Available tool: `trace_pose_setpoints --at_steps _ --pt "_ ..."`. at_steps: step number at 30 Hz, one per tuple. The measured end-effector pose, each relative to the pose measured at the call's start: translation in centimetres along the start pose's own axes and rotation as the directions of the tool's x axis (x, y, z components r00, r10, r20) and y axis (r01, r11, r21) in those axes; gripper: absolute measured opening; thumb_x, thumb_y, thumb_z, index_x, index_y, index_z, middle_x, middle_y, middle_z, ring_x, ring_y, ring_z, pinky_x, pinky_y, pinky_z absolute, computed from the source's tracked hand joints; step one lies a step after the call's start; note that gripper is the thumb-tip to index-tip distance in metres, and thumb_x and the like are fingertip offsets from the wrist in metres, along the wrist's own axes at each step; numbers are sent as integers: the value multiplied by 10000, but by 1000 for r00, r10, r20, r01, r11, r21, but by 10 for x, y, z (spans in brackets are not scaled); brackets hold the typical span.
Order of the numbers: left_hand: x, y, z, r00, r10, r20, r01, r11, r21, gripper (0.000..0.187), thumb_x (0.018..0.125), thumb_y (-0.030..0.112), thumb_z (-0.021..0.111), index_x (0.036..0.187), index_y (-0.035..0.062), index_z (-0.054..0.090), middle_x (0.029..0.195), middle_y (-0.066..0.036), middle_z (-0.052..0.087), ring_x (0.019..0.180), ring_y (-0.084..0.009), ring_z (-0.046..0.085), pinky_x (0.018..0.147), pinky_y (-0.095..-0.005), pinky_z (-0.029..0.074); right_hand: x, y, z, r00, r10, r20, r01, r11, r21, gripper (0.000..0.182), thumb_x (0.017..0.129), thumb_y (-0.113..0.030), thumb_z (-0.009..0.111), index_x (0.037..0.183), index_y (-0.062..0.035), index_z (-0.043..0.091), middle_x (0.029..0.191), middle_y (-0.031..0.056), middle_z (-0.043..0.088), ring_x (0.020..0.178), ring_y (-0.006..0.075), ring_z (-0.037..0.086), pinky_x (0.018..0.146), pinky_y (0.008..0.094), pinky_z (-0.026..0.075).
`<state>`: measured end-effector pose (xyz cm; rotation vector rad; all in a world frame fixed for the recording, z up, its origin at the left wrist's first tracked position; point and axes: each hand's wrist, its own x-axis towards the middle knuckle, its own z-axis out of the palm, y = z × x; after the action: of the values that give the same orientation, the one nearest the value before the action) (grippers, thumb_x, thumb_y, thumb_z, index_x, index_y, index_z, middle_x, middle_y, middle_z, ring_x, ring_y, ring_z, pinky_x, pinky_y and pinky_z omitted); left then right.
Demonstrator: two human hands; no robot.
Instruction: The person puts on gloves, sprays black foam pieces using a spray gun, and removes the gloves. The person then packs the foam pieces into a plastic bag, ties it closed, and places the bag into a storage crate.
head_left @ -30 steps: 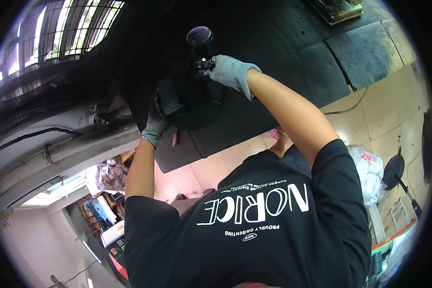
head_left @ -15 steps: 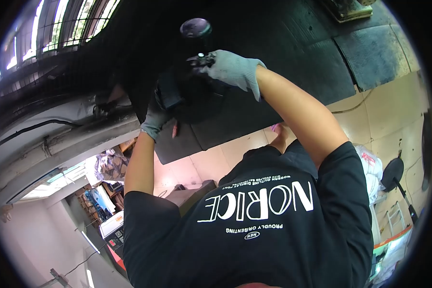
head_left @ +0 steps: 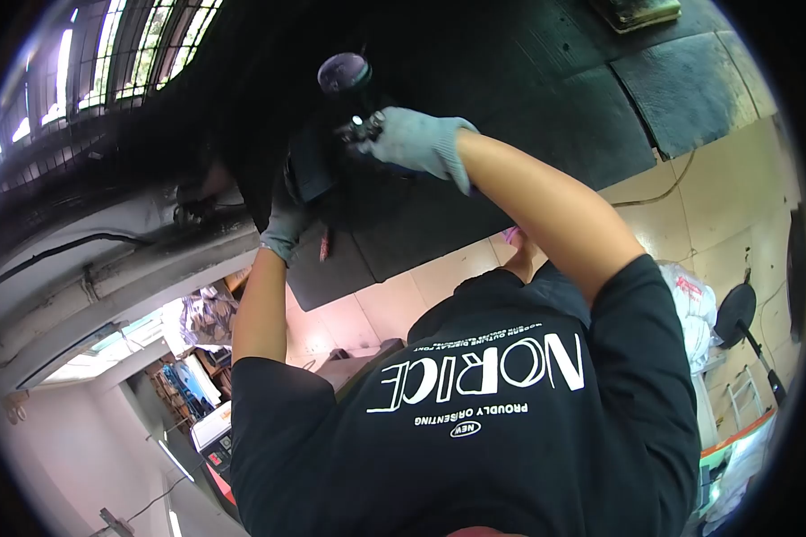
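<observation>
My right hand [head_left: 412, 143], in a light grey glove, is closed around a spray gun [head_left: 363, 130]. The gun's round cup [head_left: 345, 73] shows above it, pale on top. Lower and to the left, my gloved left hand [head_left: 284, 228] grips a dark, box-like piece [head_left: 312, 170] with a flat face. The spray gun is just to the right of this piece, with a small gap between them. Deep shadow hides most of my left fingers and the piece's far side. A small reddish object [head_left: 324, 243] lies beside my left hand on the dark sheeting [head_left: 403, 224].
Dark-stained boards [head_left: 690, 94] cover the floor ahead, with pale tiles [head_left: 663, 219] at their edge. A blackened wall ledge [head_left: 143, 259] runs along the left below a barred window [head_left: 125, 54]. White bags [head_left: 690, 309] and a round black stand [head_left: 736, 313] are at the right.
My right hand and the spray gun have shifted left and slightly down in view, closer to the dark piece. My left hand has stayed almost in place, still gripping it.
</observation>
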<state>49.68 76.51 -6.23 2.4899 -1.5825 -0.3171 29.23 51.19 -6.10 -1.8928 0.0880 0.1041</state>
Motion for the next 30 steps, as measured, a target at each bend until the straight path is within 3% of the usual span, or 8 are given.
trace_pose_setpoints --at_steps 1,6,12,15,17,19,26,30 --pt "0 14 -5 1000 12 9 -12 1000 1 917 639 254 815 1344 -6 289 1327 -172 402 1250 -282 396 1050 -347 321 -6 -25 -16 983 184 -8 -181 971 153 218 906 -218 505 1008 -66 623 780 88 633 700 220 598 661 325 474" --pt "-4 51 -12 1000 -14 -9 12 990 -140 846 642 225 809 1314 3 344 1285 -161 448 1220 -269 432 1039 -355 334 6 21 12 996 -86 -31 85 995 -45 247 898 -219 524 1095 -103 618 814 78 649 711 230 597 691 320 478" --pt "-1 73 -20 999 -46 8 47 968 -248 824 614 179 828 1286 14 380 1201 -122 512 1163 -239 482 1005 -346 374 -47 -4 -24 932 358 -61 -333 909 252 255 910 -163 522 1137 -207 629 770 33 611 697 128 543 703 274 473" --pt "-6 65 -14 1000 -18 -6 16 970 -242 829 602 178 838 1274 14 381 1205 -117 505 1145 -229 496 984 -338 396 -35 11 -18 941 324 -102 -282 913 294 246 916 -163 512 1128 -199 632 724 19 570 653 123 512 678 270 468" --pt "-17 60 -8 997 16 -74 -34 970 -240 836 599 184 842 1272 13 376 1210 -115 499 1135 -225 502 976 -337 404 -38 26 -12 988 140 -61 -142 990 -25 225 911 -169 501 1089 -152 638 735 31 582 661 139 538 653 298 463" --pt "-23 62 -8 999 13 -49 -22 979 -202 865 588 187 849 1282 12 362 1219 -116 492 1141 -223 497 976 -340 404 -60 3 -18 948 318 26 -319 942 103 224 909 -179 495 1076 -130 635 741 51 593 667 163 555 652 318 461" --pt "-18 52 -1 999 36 -39 -44 975 -216 927 552 196 871 1296 22 345 1222 -110 492 1125 -215 508 967 -345 415 -42 20 2 987 131 -96 -132 991 5 238 882 -238 523 1012 -65 623 774 111 625 734 261 607 688 356 469" --pt "-12 71 -2 1000 -13 -20 4 916 -402 864 559 179 864 1265 27 390 1180 -96 525 1091 -207 530 954 -331 426 -108 4 -7 954 290 -74 -250 908 337 238 898 -221 532 1093 -105 603 758 69 595 707 185 599 675 311 468"
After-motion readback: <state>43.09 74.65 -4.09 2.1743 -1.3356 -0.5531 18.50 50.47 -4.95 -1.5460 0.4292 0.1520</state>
